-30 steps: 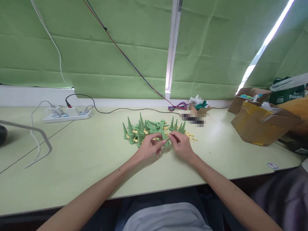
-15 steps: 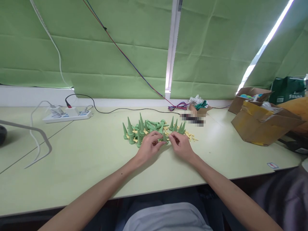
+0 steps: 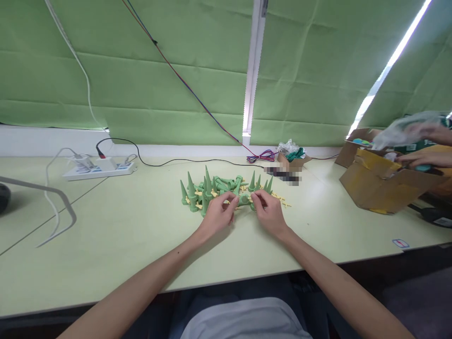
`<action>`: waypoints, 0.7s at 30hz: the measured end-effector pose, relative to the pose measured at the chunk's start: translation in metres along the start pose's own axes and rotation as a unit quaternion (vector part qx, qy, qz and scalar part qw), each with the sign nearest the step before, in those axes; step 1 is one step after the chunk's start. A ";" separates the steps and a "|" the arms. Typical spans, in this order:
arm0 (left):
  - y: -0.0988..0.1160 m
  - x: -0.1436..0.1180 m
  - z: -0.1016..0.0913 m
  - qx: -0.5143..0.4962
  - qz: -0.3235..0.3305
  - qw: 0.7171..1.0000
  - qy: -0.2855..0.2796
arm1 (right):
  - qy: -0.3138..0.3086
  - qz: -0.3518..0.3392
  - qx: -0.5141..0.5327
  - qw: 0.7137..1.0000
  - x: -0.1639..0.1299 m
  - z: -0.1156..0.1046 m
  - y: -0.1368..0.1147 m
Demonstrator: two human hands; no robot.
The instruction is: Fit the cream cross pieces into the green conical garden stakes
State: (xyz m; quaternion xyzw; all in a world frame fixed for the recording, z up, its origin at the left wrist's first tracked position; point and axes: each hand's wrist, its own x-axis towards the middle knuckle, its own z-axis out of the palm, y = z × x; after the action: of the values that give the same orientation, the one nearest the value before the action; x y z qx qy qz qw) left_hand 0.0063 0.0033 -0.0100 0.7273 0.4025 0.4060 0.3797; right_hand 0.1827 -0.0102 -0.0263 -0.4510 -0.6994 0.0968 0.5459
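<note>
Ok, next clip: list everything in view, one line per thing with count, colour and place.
green cones: a pile, count unclear, green, table centre
small yellow pieces: several, yellow, among and right of the cones
cone piece: one, green, between both hands
power strip: one, white, far left
cables: bundle, red and blue, by the wall
small box: one, brown, behind the pile
cardboard boxes: two, brown, right
co-worker's hands: two, over the right box
table: one, pale green
blinds: green, behind
left hand: on the cone piece
right hand: on the cone piece
</note>
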 end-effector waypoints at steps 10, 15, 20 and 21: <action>-0.002 0.003 0.000 -0.117 -0.103 0.981 -0.114 | -0.040 -0.040 0.039 0.998 0.000 -0.002 -0.002; 0.003 0.002 -0.002 -0.111 -0.088 0.982 -0.122 | -0.042 -0.035 0.041 0.998 -0.001 -0.002 -0.001; 0.004 -0.002 -0.002 -0.055 -0.049 0.993 -0.089 | -0.041 -0.031 0.024 0.998 -0.001 -0.002 0.000; 0.004 -0.002 -0.001 -0.043 -0.037 0.995 -0.080 | -0.042 -0.031 0.020 0.998 -0.001 -0.002 0.000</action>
State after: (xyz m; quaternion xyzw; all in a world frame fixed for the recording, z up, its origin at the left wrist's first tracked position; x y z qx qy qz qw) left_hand 0.0053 0.0003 -0.0070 0.7251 0.3796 0.3493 0.4561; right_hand 0.1846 -0.0118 -0.0268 -0.4133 -0.7332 0.1126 0.5282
